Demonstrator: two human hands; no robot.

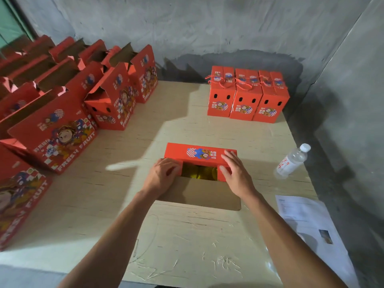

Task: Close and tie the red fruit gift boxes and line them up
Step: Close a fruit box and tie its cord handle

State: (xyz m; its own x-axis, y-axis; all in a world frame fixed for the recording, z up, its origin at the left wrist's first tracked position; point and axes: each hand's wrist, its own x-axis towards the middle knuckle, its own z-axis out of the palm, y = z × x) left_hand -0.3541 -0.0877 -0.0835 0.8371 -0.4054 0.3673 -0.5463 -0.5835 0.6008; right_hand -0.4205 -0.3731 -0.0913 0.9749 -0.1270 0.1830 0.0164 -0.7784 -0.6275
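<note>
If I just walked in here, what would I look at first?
Probably the two hands, left hand and right hand, pressing down the flaps of a red box in the middle of the table, with something yellow showing inside. Next, the crowd of open red boxes along the left side. Then the three tied boxes lined up at the far right.

A clear plastic water bottle with a white cap point(292, 162) lies on the pale wooden worktop point(193, 235), near its right edge. A printed white paper sheet point(307, 223) overhangs that edge.
</note>
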